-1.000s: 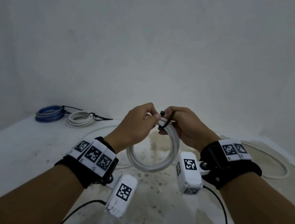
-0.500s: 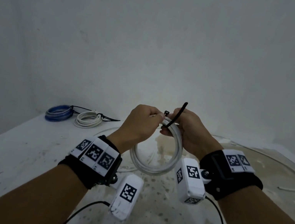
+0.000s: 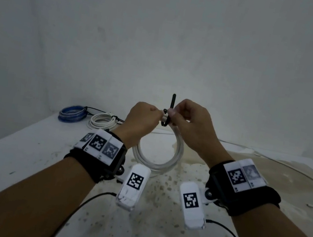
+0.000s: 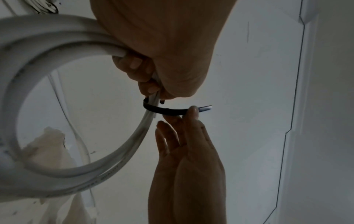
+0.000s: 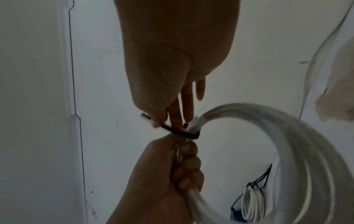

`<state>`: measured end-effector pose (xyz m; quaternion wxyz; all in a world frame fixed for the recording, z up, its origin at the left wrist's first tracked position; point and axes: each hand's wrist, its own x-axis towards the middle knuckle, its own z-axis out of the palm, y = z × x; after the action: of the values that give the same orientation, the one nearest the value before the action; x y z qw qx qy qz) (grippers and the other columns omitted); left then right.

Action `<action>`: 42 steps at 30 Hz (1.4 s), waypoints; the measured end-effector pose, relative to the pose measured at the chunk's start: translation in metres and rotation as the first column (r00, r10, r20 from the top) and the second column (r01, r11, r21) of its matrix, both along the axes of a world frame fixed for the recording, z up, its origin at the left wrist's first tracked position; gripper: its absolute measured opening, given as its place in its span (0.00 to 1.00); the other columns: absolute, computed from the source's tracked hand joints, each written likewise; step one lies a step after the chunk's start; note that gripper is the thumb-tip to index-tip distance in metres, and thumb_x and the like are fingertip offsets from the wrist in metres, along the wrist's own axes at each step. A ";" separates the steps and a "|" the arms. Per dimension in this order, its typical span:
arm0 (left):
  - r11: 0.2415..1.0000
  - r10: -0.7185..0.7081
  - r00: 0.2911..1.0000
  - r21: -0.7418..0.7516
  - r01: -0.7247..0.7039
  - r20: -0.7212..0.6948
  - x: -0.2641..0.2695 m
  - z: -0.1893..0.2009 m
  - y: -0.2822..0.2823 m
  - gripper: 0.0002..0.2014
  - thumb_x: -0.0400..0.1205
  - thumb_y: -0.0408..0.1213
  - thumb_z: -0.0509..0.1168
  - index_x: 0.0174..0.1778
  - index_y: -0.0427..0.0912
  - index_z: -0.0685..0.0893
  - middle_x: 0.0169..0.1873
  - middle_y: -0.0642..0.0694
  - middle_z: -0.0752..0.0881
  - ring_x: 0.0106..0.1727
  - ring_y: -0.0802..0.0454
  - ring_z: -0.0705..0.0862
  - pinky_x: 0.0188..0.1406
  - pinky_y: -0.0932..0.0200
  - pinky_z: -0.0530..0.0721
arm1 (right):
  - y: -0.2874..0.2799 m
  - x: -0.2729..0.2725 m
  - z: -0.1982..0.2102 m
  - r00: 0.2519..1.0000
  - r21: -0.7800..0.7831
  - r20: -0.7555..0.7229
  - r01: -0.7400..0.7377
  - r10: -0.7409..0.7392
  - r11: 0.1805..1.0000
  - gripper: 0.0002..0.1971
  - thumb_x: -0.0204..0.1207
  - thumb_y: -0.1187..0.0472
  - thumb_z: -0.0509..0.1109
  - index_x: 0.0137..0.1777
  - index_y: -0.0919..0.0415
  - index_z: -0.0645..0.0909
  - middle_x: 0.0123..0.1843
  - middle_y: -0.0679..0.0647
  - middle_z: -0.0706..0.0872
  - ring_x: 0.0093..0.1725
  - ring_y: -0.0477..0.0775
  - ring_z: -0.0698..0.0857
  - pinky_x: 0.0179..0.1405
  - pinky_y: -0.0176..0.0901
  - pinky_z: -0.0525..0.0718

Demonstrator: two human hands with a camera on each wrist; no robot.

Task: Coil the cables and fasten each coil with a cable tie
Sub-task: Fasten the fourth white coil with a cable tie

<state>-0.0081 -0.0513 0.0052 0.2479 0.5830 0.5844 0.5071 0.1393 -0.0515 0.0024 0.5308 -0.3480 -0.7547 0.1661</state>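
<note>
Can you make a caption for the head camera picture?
Left hand holds white coiled cable; right hand pulls black plastic cable tie.

Your head view is dim and bluish, with flat, even light and only soft shadows on the table (image 3: pixel 10 156). Straight edges bow toward the corners (the wide lens). Your wrist views are darker: both hands read as backlit silhouettes against the pale wall, and the white coil (image 5: pixel 287 136) smears at 3 o'clock.

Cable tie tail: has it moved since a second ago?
Yes. The cable tie tail now stands upright above the white coil, pinched by the right hand; earlier it lay tucked low between the hands.
</note>
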 end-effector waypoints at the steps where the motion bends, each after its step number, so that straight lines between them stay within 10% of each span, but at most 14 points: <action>1: 1.000 -0.003 1.000 0.002 0.003 -0.015 0.000 -0.002 -0.001 0.12 0.79 0.37 0.65 0.37 0.34 0.89 0.28 0.46 0.83 0.22 0.54 0.72 0.25 0.62 0.66 | 0.000 -0.005 0.001 1.000 -0.030 -0.030 0.007 -0.008 1.000 0.05 0.79 0.59 0.73 0.46 0.58 0.79 0.33 0.59 0.89 0.35 0.57 0.87 0.40 0.46 0.84; 11: 0.999 0.039 0.996 -0.012 -0.039 0.082 -0.017 -0.008 -0.001 0.10 0.77 0.34 0.64 0.34 0.32 0.83 0.29 0.39 0.76 0.24 0.50 0.67 0.22 0.60 0.60 | 0.002 -0.020 0.001 0.792 0.212 0.481 0.311 -0.376 0.927 0.14 0.82 0.60 0.63 0.55 0.63 0.89 0.43 0.62 0.90 0.41 0.62 0.85 0.36 0.46 0.77; 18: 0.997 0.007 1.000 -0.082 -0.008 -0.010 -0.028 -0.013 0.003 0.11 0.81 0.38 0.62 0.32 0.44 0.77 0.28 0.51 0.77 0.28 0.57 0.73 0.27 0.63 0.73 | -0.006 -0.025 0.001 0.822 0.191 0.480 0.243 -0.306 0.951 0.14 0.80 0.64 0.64 0.55 0.59 0.91 0.46 0.60 0.93 0.45 0.61 0.88 0.44 0.51 0.85; 26: 0.999 0.044 0.991 0.003 -0.044 -0.124 -0.021 -0.016 -0.002 0.19 0.73 0.43 0.62 0.39 0.27 0.85 0.33 0.31 0.83 0.33 0.39 0.79 0.32 0.48 0.71 | -0.010 -0.025 0.002 0.802 0.141 0.516 0.268 -0.302 0.953 0.15 0.81 0.63 0.64 0.62 0.57 0.89 0.56 0.56 0.92 0.54 0.58 0.87 0.42 0.39 0.76; 29: 0.998 0.055 0.955 0.045 -0.044 -0.293 -0.020 -0.017 -0.004 0.17 0.76 0.44 0.62 0.40 0.35 0.89 0.33 0.38 0.87 0.38 0.40 0.85 0.37 0.49 0.80 | -0.010 -0.023 0.004 0.781 0.132 0.540 0.291 -0.315 0.948 0.16 0.80 0.64 0.63 0.61 0.56 0.89 0.54 0.55 0.92 0.52 0.57 0.87 0.40 0.39 0.74; 34: 0.982 0.126 0.816 0.190 -0.020 -0.564 -0.015 -0.017 -0.008 0.13 0.84 0.42 0.60 0.46 0.46 0.90 0.41 0.49 0.90 0.45 0.48 0.86 0.42 0.56 0.81 | -0.010 -0.025 0.009 0.809 0.075 0.504 0.309 -0.303 0.948 0.11 0.78 0.62 0.67 0.53 0.58 0.91 0.48 0.54 0.92 0.47 0.55 0.87 0.43 0.42 0.82; 42: 0.955 0.008 0.909 0.271 0.116 -0.417 -0.021 -0.016 -0.008 0.11 0.85 0.42 0.62 0.45 0.51 0.92 0.39 0.55 0.91 0.44 0.54 0.88 0.47 0.51 0.85 | 0.004 -0.018 0.007 0.993 -0.468 -0.057 0.069 -0.108 0.881 0.12 0.74 0.54 0.78 0.49 0.62 0.87 0.43 0.54 0.89 0.42 0.49 0.85 0.43 0.40 0.83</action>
<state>-0.0287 -0.0593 -0.0109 0.0444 0.7231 0.5263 0.4451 0.1217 -0.0476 0.0096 0.4691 -0.4920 -0.6542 0.3315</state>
